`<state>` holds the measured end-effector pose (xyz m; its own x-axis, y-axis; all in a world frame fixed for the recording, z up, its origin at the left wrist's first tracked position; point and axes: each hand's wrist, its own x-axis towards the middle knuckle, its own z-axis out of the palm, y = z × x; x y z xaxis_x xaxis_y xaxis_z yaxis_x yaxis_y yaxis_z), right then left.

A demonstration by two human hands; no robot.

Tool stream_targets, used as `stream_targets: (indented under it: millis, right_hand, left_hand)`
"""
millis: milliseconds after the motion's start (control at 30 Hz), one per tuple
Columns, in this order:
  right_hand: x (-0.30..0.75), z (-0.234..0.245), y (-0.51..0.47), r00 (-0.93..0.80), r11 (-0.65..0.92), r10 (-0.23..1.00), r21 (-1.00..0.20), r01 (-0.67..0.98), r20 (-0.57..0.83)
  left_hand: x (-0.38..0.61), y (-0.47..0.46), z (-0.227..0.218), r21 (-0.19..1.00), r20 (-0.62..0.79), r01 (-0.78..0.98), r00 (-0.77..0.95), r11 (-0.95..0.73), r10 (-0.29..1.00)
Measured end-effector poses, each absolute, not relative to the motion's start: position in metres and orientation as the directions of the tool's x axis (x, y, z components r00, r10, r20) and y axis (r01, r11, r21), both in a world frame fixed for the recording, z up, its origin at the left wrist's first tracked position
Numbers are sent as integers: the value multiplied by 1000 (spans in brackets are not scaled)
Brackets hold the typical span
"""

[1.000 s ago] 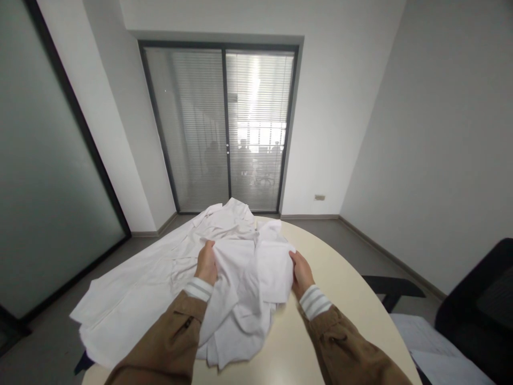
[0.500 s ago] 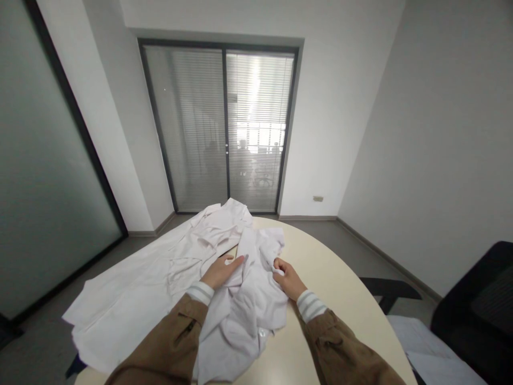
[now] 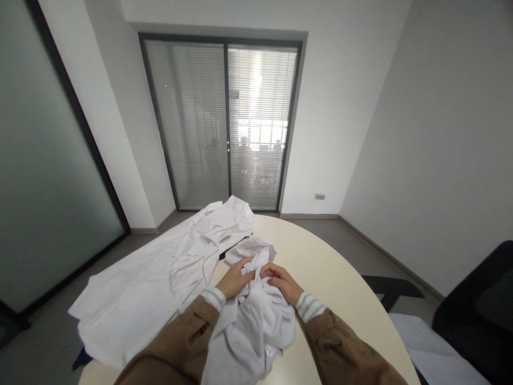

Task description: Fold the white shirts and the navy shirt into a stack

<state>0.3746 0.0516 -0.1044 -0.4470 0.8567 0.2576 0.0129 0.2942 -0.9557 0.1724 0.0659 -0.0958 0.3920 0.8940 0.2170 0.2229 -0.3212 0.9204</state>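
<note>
A crumpled white garment, which looks like a shirt, lies on the round table in front of me. Its upper part is bunched between my two hands. My left hand grips the bunch from the left side, fingers curled into the cloth. From the right, my right hand pinches the same gathered cloth, its fingers bent. Just left of my hands a second white garment, long like a coat, is spread across the table and hangs past its left edge.
The round cream table curves away on the right. Beyond it stands a black chair with an armrest, white papers or cloth on its seat. A glazed door with blinds is at the back.
Both hands have come closer together, squeezing the garment's upper part into a narrow bunch. That garment has drawn away from the long one, baring a strip of table between them.
</note>
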Motion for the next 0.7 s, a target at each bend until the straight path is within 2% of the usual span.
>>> stream_targets:
  millis: [67,233,300,400,500,600,700]
  right_hand:
    - [375,-111,58,-390,259,884,-965,-46,256]
    - [378,-124,71,-79,309,947,-951,-21,310]
    - [378,-127,72,-78,282,955,-957,-68,287]
    - [376,-126,69,-196,180,957,-968,-176,213]
    - [374,-121,67,-230,147,954,-970,-191,190]
    - [376,-118,71,-100,196,971,-963,-186,217]
    - [385,-118,78,100,200,978,-957,-211,183]
  left_hand:
    - [173,67,-96,912,252,212,382,-350,889]
    - [171,69,-97,938,254,146,328,-314,910]
    - [171,70,-98,952,244,104,315,-289,917]
    - [172,69,-99,973,221,-12,355,-233,908]
    - [173,68,-100,983,182,-93,393,-158,901]
    - [174,68,-99,980,190,-130,365,-152,911]
    - [171,70,-99,972,230,-113,249,-207,941]
